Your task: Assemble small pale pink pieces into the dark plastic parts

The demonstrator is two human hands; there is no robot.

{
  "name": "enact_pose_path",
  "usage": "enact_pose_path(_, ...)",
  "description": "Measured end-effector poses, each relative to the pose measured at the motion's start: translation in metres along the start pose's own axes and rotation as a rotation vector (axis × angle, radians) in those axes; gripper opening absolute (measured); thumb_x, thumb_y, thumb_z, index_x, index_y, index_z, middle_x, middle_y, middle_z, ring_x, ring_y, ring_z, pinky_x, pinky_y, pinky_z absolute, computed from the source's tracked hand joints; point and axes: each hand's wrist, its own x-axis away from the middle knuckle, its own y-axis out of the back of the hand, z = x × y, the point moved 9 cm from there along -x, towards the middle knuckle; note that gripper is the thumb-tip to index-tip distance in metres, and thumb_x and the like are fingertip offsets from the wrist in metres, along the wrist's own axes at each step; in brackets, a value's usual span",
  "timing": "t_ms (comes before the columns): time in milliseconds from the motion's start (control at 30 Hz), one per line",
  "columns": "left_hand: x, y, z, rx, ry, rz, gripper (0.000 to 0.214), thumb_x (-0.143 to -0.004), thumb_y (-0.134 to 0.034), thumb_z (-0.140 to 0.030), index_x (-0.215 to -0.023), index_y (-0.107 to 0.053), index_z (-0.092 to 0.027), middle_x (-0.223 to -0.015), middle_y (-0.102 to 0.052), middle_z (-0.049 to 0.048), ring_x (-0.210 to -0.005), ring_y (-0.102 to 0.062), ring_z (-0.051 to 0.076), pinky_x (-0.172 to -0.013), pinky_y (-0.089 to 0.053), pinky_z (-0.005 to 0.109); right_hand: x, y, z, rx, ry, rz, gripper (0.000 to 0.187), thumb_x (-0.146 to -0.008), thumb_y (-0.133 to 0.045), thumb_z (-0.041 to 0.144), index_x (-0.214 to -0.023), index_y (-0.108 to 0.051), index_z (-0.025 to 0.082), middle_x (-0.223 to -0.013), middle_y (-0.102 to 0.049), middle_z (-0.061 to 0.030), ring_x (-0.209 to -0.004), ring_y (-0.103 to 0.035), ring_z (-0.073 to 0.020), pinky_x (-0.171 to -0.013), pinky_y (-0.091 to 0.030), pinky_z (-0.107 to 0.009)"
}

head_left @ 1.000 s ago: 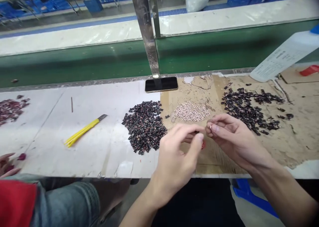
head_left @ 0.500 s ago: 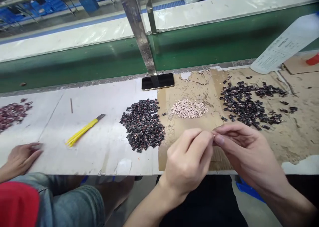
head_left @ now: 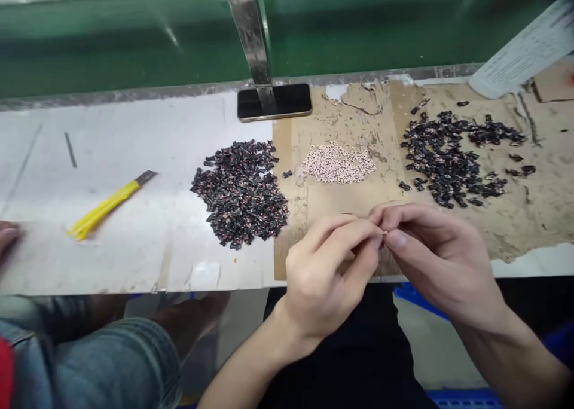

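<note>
My left hand (head_left: 329, 265) and my right hand (head_left: 442, 256) meet fingertip to fingertip above the near edge of the cardboard. Between thumb and forefinger, my right hand pinches a tiny copper-coloured piece (head_left: 384, 234), most of it hidden. The left fingers are closed right against it; what they grip is covered. Just beyond the hands lies a heap of tiny pinkish copper-coloured pieces (head_left: 338, 164). A pile of small black parts with coppery bits (head_left: 244, 194) is on the left, and another pile of small black parts (head_left: 448, 152) spreads on the right.
A phone (head_left: 274, 102) lies by a metal post (head_left: 251, 32). Yellow-handled blade tool (head_left: 107, 205) and thin dark strip (head_left: 70, 149) rest on the white board. A translucent bottle (head_left: 524, 50) leans at far right. At the left edge is another person's hand (head_left: 6, 235).
The view has tilted down and shifted, so the table's contents appear higher. My hands stay together at the fingertips; the left fingers have shifted slightly. The other person's hand is mostly out of view.
</note>
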Motion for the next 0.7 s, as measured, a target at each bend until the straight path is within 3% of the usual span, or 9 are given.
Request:
enact_pose_path(133, 0.005, 0.002, 0.007, 0.044, 0.066, -0.018, 0.012, -0.093, -0.073, -0.006, -0.095, -0.073, -0.018, -0.095, -0.078, 0.0022, -0.086, -0.075, 0.012, -0.085, -0.064, 0.021, 0.002, -0.007, -0.003, 0.005, -0.035, 0.025, 0.008, -0.1, -0.071, 0.021, -0.099, -0.076, 0.028, -0.106, -0.075, -0.0009, -0.104, -0.074, -0.0141, -0.094, -0.063, -0.022)
enact_pose_path(367, 0.011, 0.002, 0.018, 0.092, 0.215, 0.028, 0.013, -0.093, -0.075, -0.008, -0.095, -0.076, -0.02, -0.096, -0.08, 0.0014, -0.085, -0.075, 0.013, -0.083, -0.065, 0.023, 0.011, -0.003, -0.004, 0.137, -0.016, -0.042, 0.008, -0.102, -0.068, 0.022, -0.099, -0.073, 0.027, -0.108, -0.072, -0.0027, -0.109, -0.071, -0.0154, -0.096, -0.061, -0.024)
enact_pose_path(500, 0.021, 0.014, 0.04, 0.139, 0.358, 0.009, 0.017, -0.094, -0.072, -0.008, -0.103, -0.079, -0.02, -0.101, -0.08, 0.0037, -0.089, -0.076, 0.015, -0.081, -0.066, 0.024, 0.016, 0.015, 0.007, 0.48, 0.15, -0.188, 0.011, -0.1, -0.068, 0.017, -0.102, -0.072, 0.028, -0.108, -0.069, -0.0038, -0.106, -0.07, -0.0189, -0.098, -0.059, -0.034)
enact_pose_path(600, 0.03, 0.025, 0.056, 0.149, 0.459, -0.035, 0.019, -0.097, -0.068, -0.009, -0.107, -0.079, -0.021, -0.104, -0.079, 0.0046, -0.087, -0.076, 0.015, -0.081, -0.066, 0.023, 0.018, 0.014, 0.009, 0.773, 0.281, -0.157, 0.012, -0.097, -0.069, 0.017, -0.102, -0.071, 0.027, -0.114, -0.068, -0.0069, -0.116, -0.067, -0.0264, -0.106, -0.054, -0.048)
enact_pose_path(700, 0.037, 0.032, 0.067, 0.232, 0.565, -0.109, 0.019, -0.098, -0.07, -0.011, -0.113, -0.076, -0.02, -0.098, -0.077, 0.0031, -0.075, -0.077, 0.012, -0.071, -0.066, 0.02, 0.017, 0.008, 0.005, 0.98, 0.339, -0.117, 0.016, -0.095, -0.07, 0.015, -0.104, -0.069, 0.028, -0.121, -0.067, -0.0088, -0.121, -0.066, -0.0294, -0.109, -0.052, -0.054)
